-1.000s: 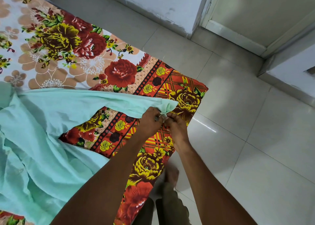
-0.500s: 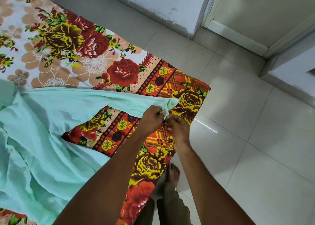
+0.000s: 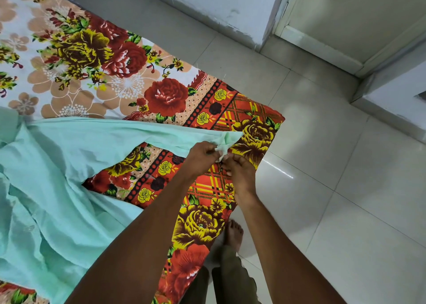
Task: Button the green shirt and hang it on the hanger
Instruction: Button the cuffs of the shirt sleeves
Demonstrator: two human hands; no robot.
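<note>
One green shirt (image 3: pixel 69 177) lies spread on a bed, a pale mint cotton, thin and creased, its body bunched in folds at the left and one long sleeve stretched flat toward the bed's corner; the sleeve's cuff (image 3: pixel 227 140) is lifted a little off the cover, crumpled between two hands. The left hand (image 3: pixel 202 156) has its grip clenched on the cuff, fingers curled round the cloth edge; the right hand (image 3: pixel 239 177) meets it from below, fingertips pinching the same cuff right beside the left thumb; whether a button sits between them cannot be told, the spot being too small and hidden. Under the shirt is one bedsheet (image 3: pixel 129 77), a smooth printed cloth with large red and yellow roses, tan blossoms on white, and an orange plaid border with a dotted black stripe; its corner hangs over the edge. Beyond lies a floor (image 3: pixel 334 188) of glossy pale square tiles; one bare foot (image 3: pixel 234 234) stands on it beside the bed; a white wall (image 3: pixel 207 6) and a door frame (image 3: pixel 322 47) rise at the top.
</note>
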